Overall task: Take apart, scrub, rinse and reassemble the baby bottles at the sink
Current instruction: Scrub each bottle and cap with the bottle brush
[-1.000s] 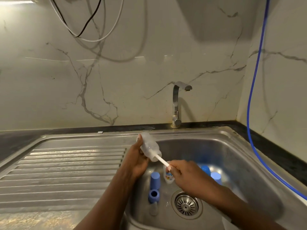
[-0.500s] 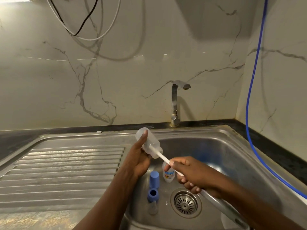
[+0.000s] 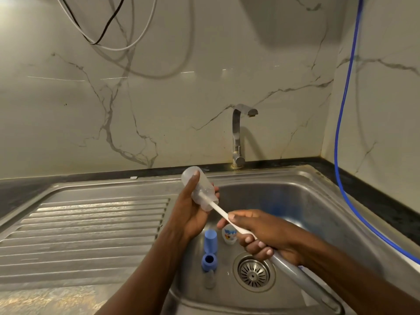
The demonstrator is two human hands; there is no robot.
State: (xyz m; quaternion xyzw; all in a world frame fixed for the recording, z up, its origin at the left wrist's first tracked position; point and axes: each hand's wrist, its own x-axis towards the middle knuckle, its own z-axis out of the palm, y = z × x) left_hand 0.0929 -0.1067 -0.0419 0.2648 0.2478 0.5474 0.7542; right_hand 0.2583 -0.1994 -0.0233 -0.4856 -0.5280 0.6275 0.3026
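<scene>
Left hand (image 3: pixel 191 215) grips bottle (image 3: pixel 201 189) tilted over sink (image 3: pixel 284 176) | right hand (image 3: pixel 263 233) clenched round brush (image 3: pixel 221 212), head seemingly inside bottle | risk: wet bottle slips, drops onto caps (image 3: pixel 210 241); hard shove pops it loose

One clear bottle (image 3: pixel 200 189), one printed bottle (image 3: pixel 229 235), one brush (image 3: pixel 219 210); two blue parts (image 3: pixel 210 241) (image 3: pixel 208 261)

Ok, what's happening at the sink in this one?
A person is scrubbing a clear plastic baby bottle, which the left hand holds tilted over the steel sink. The right hand grips a long bottle brush with a white stem and grey handle, and the stem runs into the bottle's mouth. A blue cylindrical cap, a blue screw ring and a small printed bottle sit in the basin near the drain. No water shows at the chrome tap.
</scene>
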